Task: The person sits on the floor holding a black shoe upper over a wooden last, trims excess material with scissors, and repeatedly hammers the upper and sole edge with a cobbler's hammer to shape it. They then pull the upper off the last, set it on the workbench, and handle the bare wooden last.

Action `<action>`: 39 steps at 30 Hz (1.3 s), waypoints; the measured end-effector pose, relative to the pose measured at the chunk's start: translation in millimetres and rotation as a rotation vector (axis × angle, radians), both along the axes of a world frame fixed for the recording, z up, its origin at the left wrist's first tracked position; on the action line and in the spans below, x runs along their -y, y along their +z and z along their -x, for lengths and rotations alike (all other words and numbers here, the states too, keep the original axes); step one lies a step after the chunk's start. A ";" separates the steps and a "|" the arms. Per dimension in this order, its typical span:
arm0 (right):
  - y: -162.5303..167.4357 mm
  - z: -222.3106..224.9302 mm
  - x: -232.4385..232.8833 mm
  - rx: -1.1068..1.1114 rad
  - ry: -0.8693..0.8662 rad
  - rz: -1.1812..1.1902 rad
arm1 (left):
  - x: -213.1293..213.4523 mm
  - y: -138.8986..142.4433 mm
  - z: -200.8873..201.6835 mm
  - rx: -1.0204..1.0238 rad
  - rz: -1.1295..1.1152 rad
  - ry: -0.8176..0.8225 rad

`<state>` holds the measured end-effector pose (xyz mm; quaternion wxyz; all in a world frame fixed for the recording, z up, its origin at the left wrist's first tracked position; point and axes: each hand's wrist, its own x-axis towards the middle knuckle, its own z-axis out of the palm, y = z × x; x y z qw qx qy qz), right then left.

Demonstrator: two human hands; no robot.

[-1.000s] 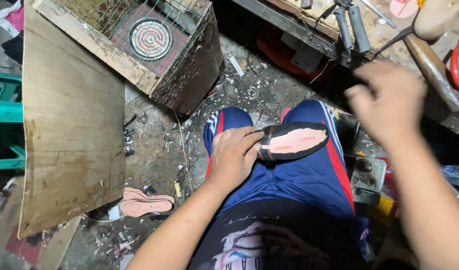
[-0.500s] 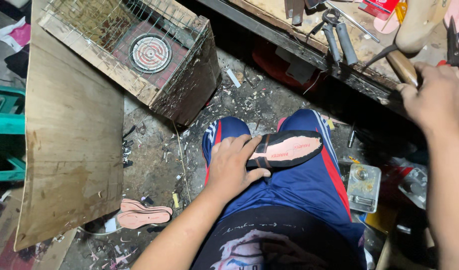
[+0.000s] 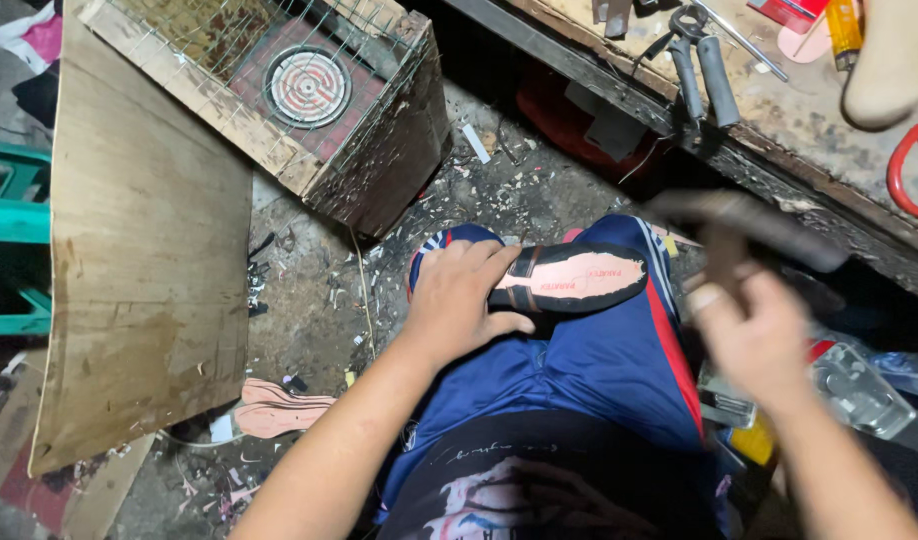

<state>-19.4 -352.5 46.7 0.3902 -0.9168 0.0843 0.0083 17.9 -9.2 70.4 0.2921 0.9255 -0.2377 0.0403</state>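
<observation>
Your left hand (image 3: 459, 300) pins the shoe sole (image 3: 569, 282) on your knee, fingers curled over its heel end | your right hand (image 3: 749, 335) grips a blurred hammer (image 3: 739, 225), fingers closed on the handle | sole looks untouched by the hammer; striking not yet begun.

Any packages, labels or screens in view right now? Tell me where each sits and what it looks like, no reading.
Printed mark: small dark print on the pink insole held on the lap by the left hand.
Clear plastic box: on the floor at right, by the right hand.
Red flat pack: bench top, upper right.
No screens.
</observation>
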 end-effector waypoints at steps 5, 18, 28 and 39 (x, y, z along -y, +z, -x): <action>26.6 30.6 -63.9 0.078 0.437 -0.114 | 0.8 -6.5 -3.4 -0.015 0.034 0.044; 55.1 29.7 -89.5 0.288 0.562 0.056 | -1.6 -12.8 -1.2 -0.034 0.113 0.028; 44.4 28.6 -96.5 0.220 0.416 -0.160 | -3.0 -11.2 3.2 -0.108 0.121 0.032; 47.3 27.0 -94.9 0.141 0.215 -0.425 | -2.9 -11.5 -4.5 -0.153 0.103 0.015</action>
